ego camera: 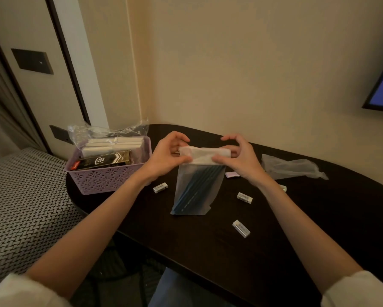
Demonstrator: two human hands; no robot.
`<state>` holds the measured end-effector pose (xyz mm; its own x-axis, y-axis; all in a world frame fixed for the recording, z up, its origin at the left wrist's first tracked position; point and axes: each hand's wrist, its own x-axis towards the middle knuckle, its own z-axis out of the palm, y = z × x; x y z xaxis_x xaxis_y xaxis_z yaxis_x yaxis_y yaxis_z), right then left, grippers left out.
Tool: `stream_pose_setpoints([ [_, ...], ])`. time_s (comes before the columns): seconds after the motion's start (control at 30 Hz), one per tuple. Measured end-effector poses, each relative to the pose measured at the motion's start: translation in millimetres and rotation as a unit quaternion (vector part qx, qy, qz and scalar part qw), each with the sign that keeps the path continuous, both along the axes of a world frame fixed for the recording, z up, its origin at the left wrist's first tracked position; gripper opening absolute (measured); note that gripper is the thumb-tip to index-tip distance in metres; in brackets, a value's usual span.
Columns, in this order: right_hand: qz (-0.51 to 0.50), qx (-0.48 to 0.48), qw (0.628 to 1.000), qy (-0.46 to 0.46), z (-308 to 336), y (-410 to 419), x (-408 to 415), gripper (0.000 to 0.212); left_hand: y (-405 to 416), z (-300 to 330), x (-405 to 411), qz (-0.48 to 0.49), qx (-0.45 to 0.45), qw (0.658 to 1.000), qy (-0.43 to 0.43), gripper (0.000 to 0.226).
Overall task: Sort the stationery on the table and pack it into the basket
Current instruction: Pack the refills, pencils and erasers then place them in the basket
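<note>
My left hand (166,155) and right hand (239,156) both pinch the top of a frosted bag (197,185) of dark pens, I think, at the table's middle. The purple basket (106,178) at nine o'clock already holds boxes. Small erasers (241,228) and another bag (290,166) at three o'clock still wait.

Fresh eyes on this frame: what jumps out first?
Both hands, left hand and right hand, pinch the folded top of a frosted bag of dark blue pens, held up above the middle of the dark table. To the left, a lilac basket already holds boxes. Small white erasers lie scattered around the bag.
</note>
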<state>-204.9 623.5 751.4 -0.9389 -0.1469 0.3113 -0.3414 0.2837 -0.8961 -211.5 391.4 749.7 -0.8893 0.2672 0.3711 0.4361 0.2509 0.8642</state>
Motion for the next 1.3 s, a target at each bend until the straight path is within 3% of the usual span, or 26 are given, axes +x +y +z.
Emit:
stream_pose_setpoints([
  [0.13,0.037,0.098,0.994,0.016,-2.9,-3.0,0.6,0.032,2.9,-7.7,3.8,0.020,0.063,0.997,-0.045,0.060],
  [0.27,0.053,0.149,0.987,0.009,9.0,-4.0,1.9,0.029,1.8,-13.0,11.0,0.027,0.114,0.988,-0.097,0.057],
  [0.37,0.053,0.163,0.985,0.019,13.9,-7.1,4.0,0.030,-6.4,-21.1,18.2,-0.012,0.035,0.989,-0.145,0.050],
  [0.47,0.050,0.147,0.987,0.031,15.7,-13.6,5.3,0.029,-9.5,-31.4,29.7,-0.086,-0.069,0.968,-0.227,0.045],
  [0.53,0.055,0.148,0.987,0.033,19.8,-18.8,5.9,0.028,-8.2,-39.7,33.7,-0.094,-0.105,0.962,-0.235,0.041],
  [0.67,0.070,0.130,0.987,0.060,32.6,-28.3,7.7,0.024,-13.4,-40.9,35.2,-0.080,-0.102,0.976,-0.174,0.039],
  [0.8,0.045,0.047,0.992,0.104,46.8,-37.9,3.7,0.023,-33.0,-17.9,37.3,-0.010,-0.140,0.990,-0.021,0.021],
  [0.97,0.041,-0.036,0.988,0.146,63.1,-70.5,-9.7,0.025,-74.6,24.2,37.1,0.076,-0.265,0.950,0.146,0.010],
  [1.17,0.082,0.097,0.962,0.240,55.4,-132.1,-40.1,0.018,-143.2,44.5,28.7,0.189,-0.328,0.897,0.227,0.010],
  [1.3,0.034,0.252,0.884,0.392,28.7,-172.5,-65.6,0.016,-169.6,23.1,20.0,0.278,-0.379,0.843,0.262,0.025],
])
